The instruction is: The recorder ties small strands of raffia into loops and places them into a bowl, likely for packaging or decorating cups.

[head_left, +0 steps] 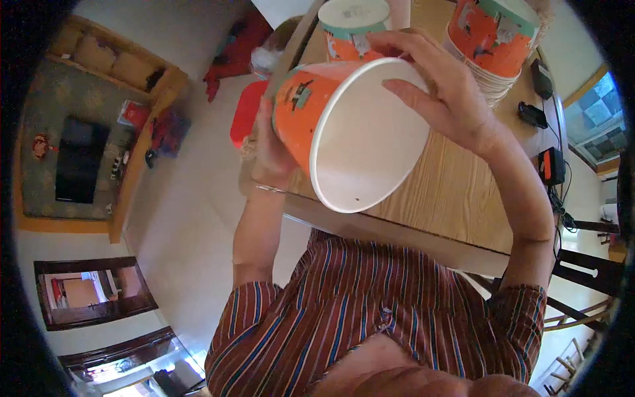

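Note:
A large orange paper bucket [301, 99] with a white inside and a rolled white rim is tilted in front of me, its mouth turned toward me. My left hand [270, 149] holds it by the outer wall near the base, with the fingers mostly hidden behind it. At the upper right of the mouth, my right hand [443, 86] straddles the rim, thumb on the inner side and fingers outside. A small dark speck shows inside near the lower rim. Just beyond stands another orange bucket [355, 20], upside down with its green-edged base up.
A nested stack of orange buckets [493, 40] stands upside down at the far right of the wooden table [456, 198]. Black devices [550, 165] and cables lie along the table's right edge. Left of the table is a red stool [246, 116]; a television [83, 159] is farther left.

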Tool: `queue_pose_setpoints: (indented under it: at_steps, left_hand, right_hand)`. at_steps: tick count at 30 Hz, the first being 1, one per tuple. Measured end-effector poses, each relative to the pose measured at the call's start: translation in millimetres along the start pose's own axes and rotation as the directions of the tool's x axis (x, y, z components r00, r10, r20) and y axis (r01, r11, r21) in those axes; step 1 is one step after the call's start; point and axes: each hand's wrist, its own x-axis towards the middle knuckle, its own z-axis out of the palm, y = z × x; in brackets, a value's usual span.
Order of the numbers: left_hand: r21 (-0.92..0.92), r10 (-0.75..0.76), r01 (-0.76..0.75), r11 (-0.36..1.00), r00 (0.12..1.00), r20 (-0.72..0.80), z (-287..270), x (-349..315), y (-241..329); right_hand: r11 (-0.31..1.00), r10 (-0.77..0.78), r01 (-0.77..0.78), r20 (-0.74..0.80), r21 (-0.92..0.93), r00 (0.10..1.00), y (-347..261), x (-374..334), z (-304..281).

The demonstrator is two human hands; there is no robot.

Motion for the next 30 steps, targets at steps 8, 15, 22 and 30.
queue_pose_setpoints:
  at_steps: [8,15,22,30]
  left_hand:
    - [0.278,-0.066,-0.069,0.958,0.892,0.448,-25,34,-47]
    - [0.579,0.272,-0.476,0.662,0.872,0.406,-59,32,-21]
    - [0.890,0.596,-0.453,-0.045,0.703,0.388,-95,26,-13]
    - [0.648,0.320,-0.405,-0.645,0.627,0.711,-103,36,-35]
  right_hand:
    - [0.942,0.232,-0.191,0.126,-0.277,0.964,-4,-14,-7]
    - [0.771,0.622,-0.537,0.220,-0.343,0.751,31,-61,-65]
    - [0.522,0.851,-0.809,0.234,-0.271,0.471,16,-77,-54]
    - [0.452,0.884,-0.883,0.197,-0.127,0.424,-22,-101,-23]
